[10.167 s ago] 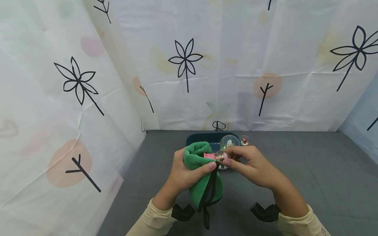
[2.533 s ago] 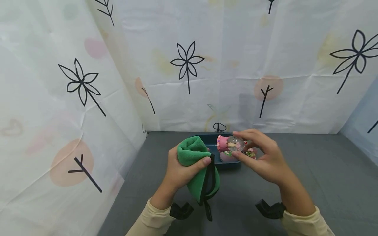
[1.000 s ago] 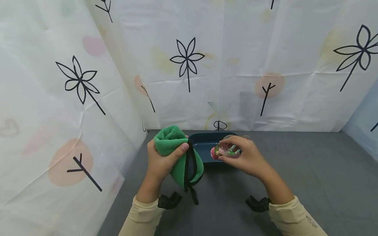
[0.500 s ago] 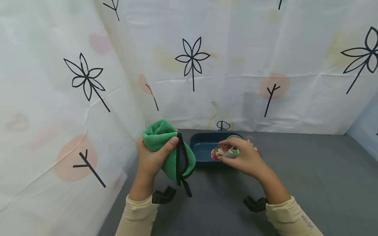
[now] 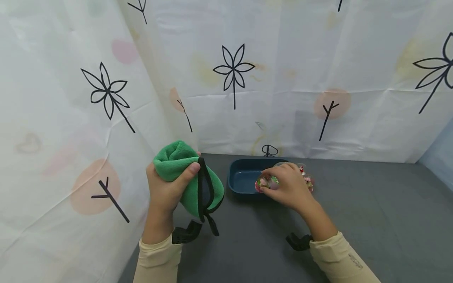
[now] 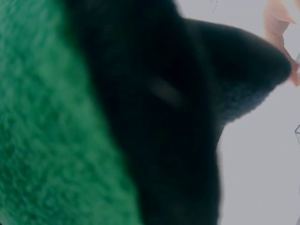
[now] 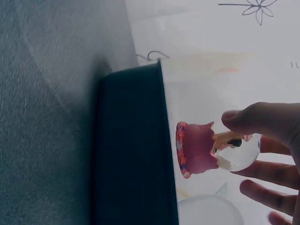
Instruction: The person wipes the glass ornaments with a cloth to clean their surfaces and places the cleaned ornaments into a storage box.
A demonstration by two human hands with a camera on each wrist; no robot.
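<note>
My left hand (image 5: 168, 192) grips a bunched green cloth (image 5: 177, 159) with black edging and a dangling loop, off to the left above the table. The cloth (image 6: 47, 117) fills most of the left wrist view, blurred. Between thumb and fingers of my right hand (image 5: 290, 186) is a small snow globe (image 7: 199, 147) with a clear ball and a ruffled pink base; it lies on its side. In the head view the globe is over the right part of a blue tray (image 5: 242, 188), partly hidden by my fingers. The tray's outer wall (image 7: 131, 150) shows below it in the right wrist view.
Behind my right hand, small snow globes stand at the tray's right side, one with a red figure (image 5: 302, 169) and one pinkish (image 5: 308, 182). Another clear dome (image 7: 211, 211) shows low in the right wrist view. A patterned white sheet (image 5: 276, 98) hangs behind the grey table (image 5: 371, 208).
Ten seconds ago the snow globe was against the cloth; since then my right hand has carried it over the tray. My left hand with the cloth has moved left, away from the tray.
</note>
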